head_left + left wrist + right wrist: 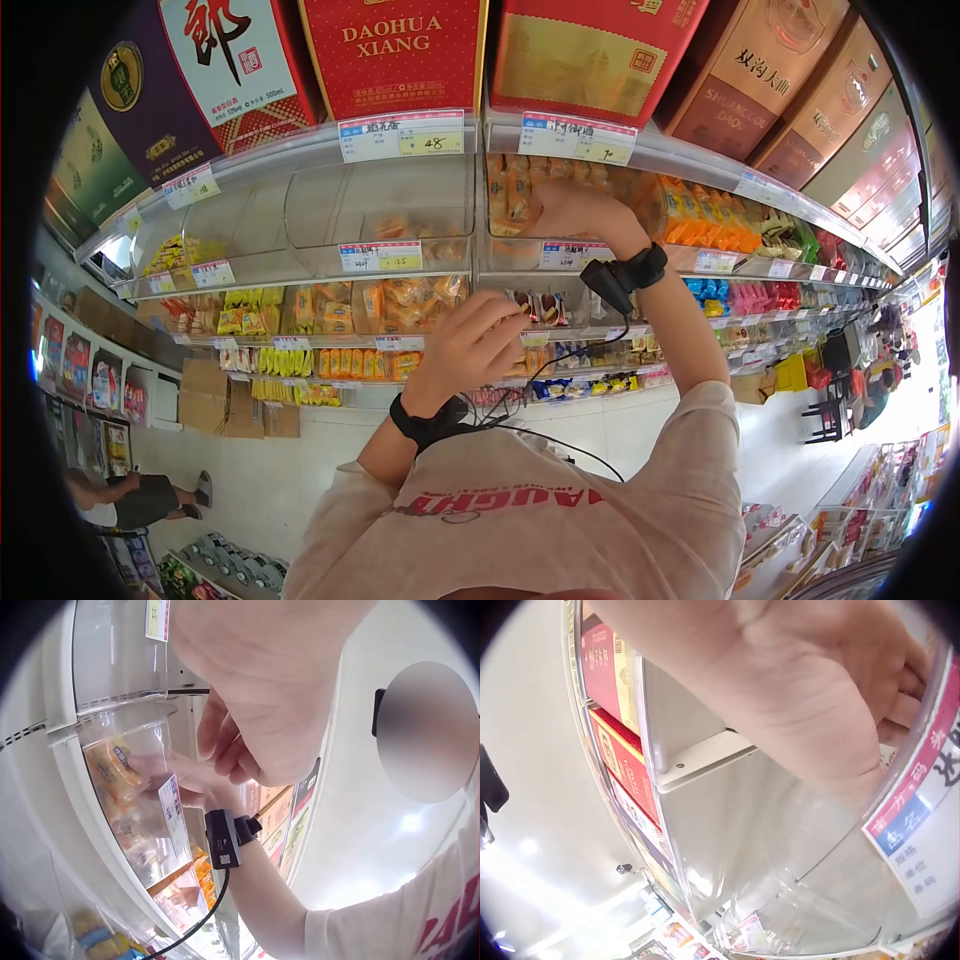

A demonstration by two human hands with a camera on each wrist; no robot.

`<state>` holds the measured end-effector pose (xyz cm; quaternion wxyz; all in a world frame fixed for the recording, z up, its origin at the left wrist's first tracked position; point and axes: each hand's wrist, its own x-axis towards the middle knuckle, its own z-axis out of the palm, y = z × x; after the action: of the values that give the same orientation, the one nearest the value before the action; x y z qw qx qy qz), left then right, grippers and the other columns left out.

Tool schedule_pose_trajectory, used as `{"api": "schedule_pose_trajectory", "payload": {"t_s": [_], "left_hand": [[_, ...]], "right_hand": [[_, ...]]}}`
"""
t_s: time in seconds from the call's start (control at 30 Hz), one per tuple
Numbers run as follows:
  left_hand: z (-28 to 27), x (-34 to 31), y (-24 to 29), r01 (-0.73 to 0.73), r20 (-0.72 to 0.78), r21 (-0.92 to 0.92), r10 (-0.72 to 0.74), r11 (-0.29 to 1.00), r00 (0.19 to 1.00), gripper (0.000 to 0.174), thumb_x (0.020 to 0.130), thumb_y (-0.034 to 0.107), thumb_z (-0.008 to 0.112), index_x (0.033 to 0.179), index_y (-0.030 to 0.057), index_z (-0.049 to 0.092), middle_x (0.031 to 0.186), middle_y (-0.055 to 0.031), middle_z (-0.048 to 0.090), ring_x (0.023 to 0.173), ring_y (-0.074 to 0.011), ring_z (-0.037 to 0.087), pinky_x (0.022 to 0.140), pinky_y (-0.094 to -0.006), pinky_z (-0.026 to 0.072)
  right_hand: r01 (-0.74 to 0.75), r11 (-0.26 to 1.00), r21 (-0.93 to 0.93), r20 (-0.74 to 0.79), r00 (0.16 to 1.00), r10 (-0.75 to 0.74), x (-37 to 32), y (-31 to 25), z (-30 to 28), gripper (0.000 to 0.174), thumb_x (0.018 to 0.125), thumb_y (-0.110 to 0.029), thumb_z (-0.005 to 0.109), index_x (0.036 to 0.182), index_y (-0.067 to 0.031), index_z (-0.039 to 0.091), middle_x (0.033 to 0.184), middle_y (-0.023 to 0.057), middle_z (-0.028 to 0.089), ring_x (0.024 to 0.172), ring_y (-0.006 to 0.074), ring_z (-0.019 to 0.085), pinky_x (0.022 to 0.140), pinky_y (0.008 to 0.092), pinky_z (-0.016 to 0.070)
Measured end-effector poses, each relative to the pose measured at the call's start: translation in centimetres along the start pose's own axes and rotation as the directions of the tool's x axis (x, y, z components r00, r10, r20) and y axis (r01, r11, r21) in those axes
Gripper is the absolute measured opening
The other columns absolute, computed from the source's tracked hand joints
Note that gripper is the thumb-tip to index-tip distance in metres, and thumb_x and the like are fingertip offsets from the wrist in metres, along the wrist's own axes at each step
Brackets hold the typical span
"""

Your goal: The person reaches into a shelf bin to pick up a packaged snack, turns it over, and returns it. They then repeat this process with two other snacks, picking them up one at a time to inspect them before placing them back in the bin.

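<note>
My right hand reaches into a clear plastic bin on the upper snack shelf, among orange snack packets. In the left wrist view its fingers lie behind the bin wall next to the orange packets. The right wrist view shows the palm inside the bin, fingers curled; whether they hold a packet is hidden. My left hand is raised in front of the second shelf, fingers curled, nothing seen in it.
Red liquor boxes stand on the top shelf above price labels. A nearly bare clear bin sits left of the one I reach into. More snack bins fill lower shelves. A person bends in the aisle at lower left.
</note>
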<state>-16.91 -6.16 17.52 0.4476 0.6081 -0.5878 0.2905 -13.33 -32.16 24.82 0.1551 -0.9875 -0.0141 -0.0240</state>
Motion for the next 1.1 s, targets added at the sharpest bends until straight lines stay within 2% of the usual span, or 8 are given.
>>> {"api": "schedule_pose_trajectory", "payload": {"t_s": [0.23, 0.43, 0.53, 0.63, 0.73, 0.83, 0.93, 1.1], "left_hand": [[0.3, 0.2, 0.4, 0.021, 0.029, -0.019, -0.021, 1.0, 0.999, 0.03, 0.07, -0.008, 0.074, 0.098, 0.0017, 0.071, 0.098, -0.0094, 0.07, 0.088, -0.0308, 0.071, 0.069, -0.0386, 0.0594], [0.1, 0.3, 0.1, -0.006, 0.003, 0.0, 0.006, 1.0, 1.0, 0.027, 0.071, -0.005, 0.074, 0.096, 0.0011, 0.072, 0.096, -0.0088, 0.068, 0.088, -0.0282, 0.07, 0.065, -0.0361, 0.0586], [-0.2, 0.3, -0.1, -0.017, -0.01, 0.013, 0.017, 1.0, 1.0, 0.025, 0.072, -0.004, 0.073, 0.096, 0.0011, 0.072, 0.096, -0.0084, 0.067, 0.088, -0.0268, 0.069, 0.063, -0.0349, 0.0582], [-0.3, -0.1, 0.1, 0.026, -0.012, 0.004, -0.026, 1.0, 1.0, 0.029, 0.07, -0.007, 0.073, 0.097, 0.0017, 0.071, 0.097, -0.0091, 0.069, 0.088, -0.0294, 0.07, 0.068, -0.0372, 0.0592], [-0.3, -0.3, -0.2, 0.056, -0.014, 0.009, -0.055, 0.998, 0.998, 0.031, 0.069, -0.009, 0.073, 0.098, 0.0019, 0.07, 0.098, -0.0096, 0.07, 0.087, -0.0309, 0.071, 0.069, -0.0382, 0.0596], [0.0, -0.2, -0.3, 0.057, 0.01, -0.006, -0.057, 0.998, 0.998, 0.031, 0.07, -0.01, 0.072, 0.099, 0.0018, 0.07, 0.1, -0.01, 0.07, 0.087, -0.0315, 0.07, 0.07, -0.0386, 0.0592], [0.2, 0.1, -0.4, 0.074, 0.004, -0.001, -0.074, 0.997, 0.997, 0.032, 0.072, -0.01, 0.072, 0.102, 0.0018, 0.07, 0.102, -0.0103, 0.069, 0.091, -0.0323, 0.07, 0.073, -0.0403, 0.0585], [1.0, 1.5, -0.7, 0.139, 0.018, 0.021, -0.139, 0.99, 0.99, 0.033, 0.078, -0.009, 0.073, 0.108, 0.0013, 0.069, 0.111, -0.0128, 0.067, 0.1, -0.0349, 0.068, 0.083, -0.0439, 0.0561]], "right_hand": [[-0.095, 0.991, -0.089, 0.209, 0.972, 0.112, 0.7, -0.5, -1.0, 0.069, 0.065, -0.058, 0.088, 0.07, 0.0049, 0.061, 0.067, 0.0153, 0.06, 0.061, 0.0271, 0.057, 0.058, 0.0451, 0.0434], [-0.021, 0.976, -0.217, 0.178, 0.982, 0.061, 1.4, -0.3, -0.7, 0.069, 0.064, -0.057, 0.087, 0.07, 0.0048, 0.057, 0.062, 0.0115, 0.051, 0.061, 0.0231, 0.054, 0.058, 0.0427, 0.0422], [-0.032, 0.995, -0.099, 0.261, 0.964, 0.057, 1.4, 0.3, -2.0, 0.065, 0.067, -0.053, 0.088, 0.072, 0.0037, 0.057, 0.062, 0.0094, 0.05, 0.062, 0.0216, 0.053, 0.06, 0.0426, 0.043], [0.03, 0.996, 0.081, 0.238, 0.97, -0.049, 0.4, 1.2, -3.8, 0.053, 0.074, -0.044, 0.089, 0.087, 0.002, 0.065, 0.076, 0.0073, 0.06, 0.074, 0.0184, 0.055, 0.068, 0.0387, 0.0474], [0.065, 0.889, 0.453, 0.196, 0.966, -0.17, 0.0, 1.8, -3.1, 0.053, 0.081, -0.035, 0.089, 0.115, 0.0013, 0.069, 0.102, 0.0073, 0.069, 0.095, 0.0167, 0.06, 0.086, 0.0331, 0.052], [0.114, 0.906, 0.408, 0.122, 0.976, -0.178, -0.7, 2.3, -2.0, 0.066, 0.086, -0.035, 0.088, 0.136, 0.0009, 0.063, 0.12, 0.0094, 0.068, 0.114, 0.0186, 0.062, 0.102, 0.0312, 0.0505], [0.063, 0.848, 0.527, 0.119, 0.982, -0.146, -1.5, 2.1, -1.8, 0.059, 0.093, -0.036, 0.083, 0.136, 0.0005, 0.066, 0.124, 0.0119, 0.07, 0.118, 0.0198, 0.064, 0.107, 0.033, 0.0496], [0.207, 0.91, 0.359, -0.035, 0.977, -0.208, -3.7, 0.8, -0.3, 0.041, 0.106, -0.032, 0.066, 0.129, 0.0015, 0.069, 0.125, 0.0154, 0.071, 0.114, 0.0288, 0.068, 0.102, 0.0376, 0.0518]]}}
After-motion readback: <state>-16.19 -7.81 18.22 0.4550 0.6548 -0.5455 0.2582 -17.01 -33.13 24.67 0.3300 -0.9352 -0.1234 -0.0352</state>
